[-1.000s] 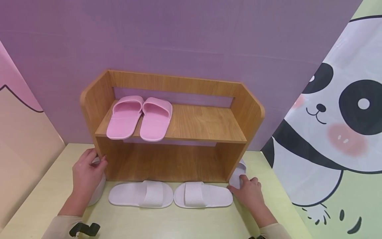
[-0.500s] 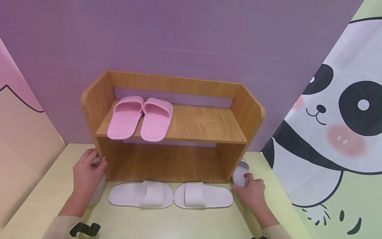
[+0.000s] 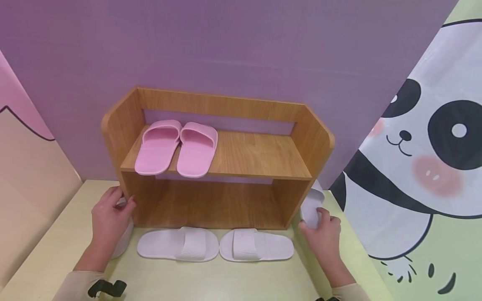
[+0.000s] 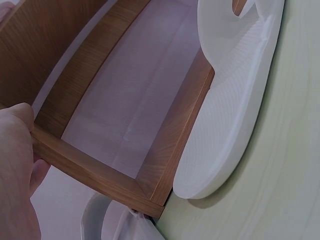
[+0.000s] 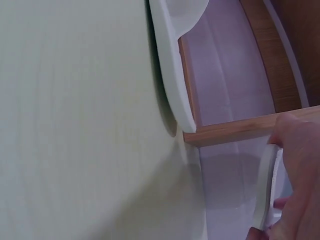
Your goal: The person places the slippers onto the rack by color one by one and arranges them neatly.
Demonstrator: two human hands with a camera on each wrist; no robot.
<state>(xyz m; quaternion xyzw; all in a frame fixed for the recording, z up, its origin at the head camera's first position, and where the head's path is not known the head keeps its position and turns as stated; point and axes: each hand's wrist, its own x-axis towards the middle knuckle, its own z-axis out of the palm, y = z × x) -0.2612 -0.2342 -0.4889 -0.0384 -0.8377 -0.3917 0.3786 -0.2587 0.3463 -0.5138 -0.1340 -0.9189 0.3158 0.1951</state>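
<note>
Hand, left, pinches the wood-grain rack at its left edge. Smooth pink slippers sit on its upper level; ribbed-strap pair, white, lies end to end in front. Right hand pinches a white slipper beside the rack's right side.

Left grip curled; right grip pinching
</note>
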